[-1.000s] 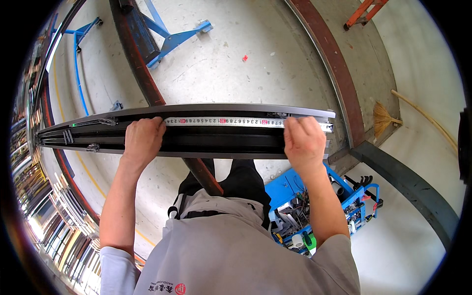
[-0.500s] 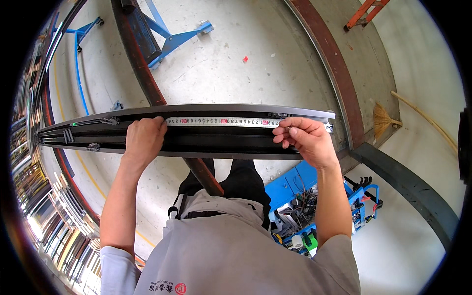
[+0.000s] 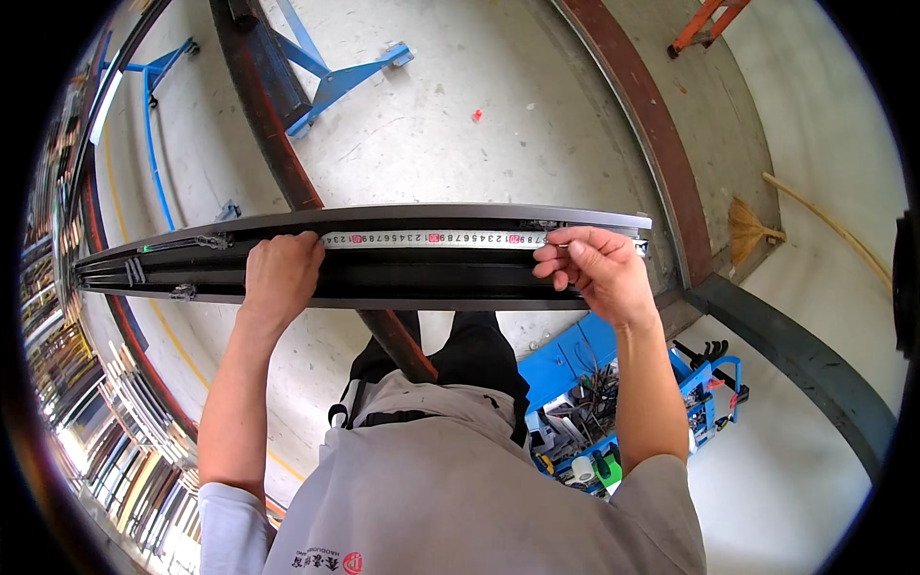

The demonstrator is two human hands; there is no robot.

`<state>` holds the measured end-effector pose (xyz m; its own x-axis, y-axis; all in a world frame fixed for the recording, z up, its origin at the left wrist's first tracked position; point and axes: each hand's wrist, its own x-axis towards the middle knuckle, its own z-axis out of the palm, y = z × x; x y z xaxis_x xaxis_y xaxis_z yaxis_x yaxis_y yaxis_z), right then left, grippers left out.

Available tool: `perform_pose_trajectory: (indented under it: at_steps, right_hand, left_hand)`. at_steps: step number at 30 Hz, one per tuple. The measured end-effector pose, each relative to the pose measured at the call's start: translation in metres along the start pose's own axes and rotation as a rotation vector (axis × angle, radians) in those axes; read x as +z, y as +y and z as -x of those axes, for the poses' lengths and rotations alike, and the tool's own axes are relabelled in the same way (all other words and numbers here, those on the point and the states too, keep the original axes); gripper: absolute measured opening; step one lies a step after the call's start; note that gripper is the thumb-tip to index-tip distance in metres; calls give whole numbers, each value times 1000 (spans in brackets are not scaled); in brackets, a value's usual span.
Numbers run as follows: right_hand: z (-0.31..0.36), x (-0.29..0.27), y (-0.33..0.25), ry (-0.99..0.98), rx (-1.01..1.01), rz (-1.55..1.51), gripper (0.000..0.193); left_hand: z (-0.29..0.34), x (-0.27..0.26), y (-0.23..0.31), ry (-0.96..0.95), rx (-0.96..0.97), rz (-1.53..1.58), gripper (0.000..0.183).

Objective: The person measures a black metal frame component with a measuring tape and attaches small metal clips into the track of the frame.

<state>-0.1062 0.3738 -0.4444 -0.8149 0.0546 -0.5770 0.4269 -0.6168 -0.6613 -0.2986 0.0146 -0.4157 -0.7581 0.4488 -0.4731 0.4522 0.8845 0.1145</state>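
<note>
A silver tape measure blade (image 3: 431, 240) with black and red markings lies stretched along the inside of a long dark metal profile (image 3: 431, 305). At the blade's left end my left hand (image 3: 283, 271) is closed on the tape measure, its knuckles up; any case is hidden under the fingers. My right hand (image 3: 606, 273) pinches the blade near the profile's right end, thumb against bent forefinger, the other fingers curled. That hand covers part of the blade. Dark fittings (image 3: 184, 291) sit in the profile's left part.
Beneath the profile runs a dark beam with a red edge (image 3: 393, 345). A blue tool cart (image 3: 551, 374) full of tools stands at lower right. Blue stand legs (image 3: 335, 91) are beyond the profile. A broom (image 3: 747, 235) leans at right, and stacked bars (image 3: 125, 450) fill the left.
My right hand has shifted slightly and its fingertips sit closer over the blade. The left hand keeps its place, and the profile has hardly moved.
</note>
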Motion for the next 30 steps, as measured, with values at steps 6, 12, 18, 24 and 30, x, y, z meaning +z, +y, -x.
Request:
perform_pose_trajectory:
  at_steps: [6, 12, 18, 24, 30]
  right_hand:
    - [-3, 9, -6, 10, -60, 306, 15]
    - [-18, 30, -6, 235, -158, 749, 18]
    - [-18, 10, -18, 81, 90, 26, 13]
    - [-7, -1, -3, -66, -3, 91, 11]
    - [-20, 23, -6, 178, -179, 835, 10]
  left_hand:
    - [1, -2, 2, -6, 8, -1, 24]
    - [-1, -2, 1, 19, 18, -11, 24]
    - [-1, -3, 2, -17, -20, 22, 24]
    - [0, -2, 1, 4, 9, -11, 24]
    - [-1, -3, 2, 13, 19, -2, 23]
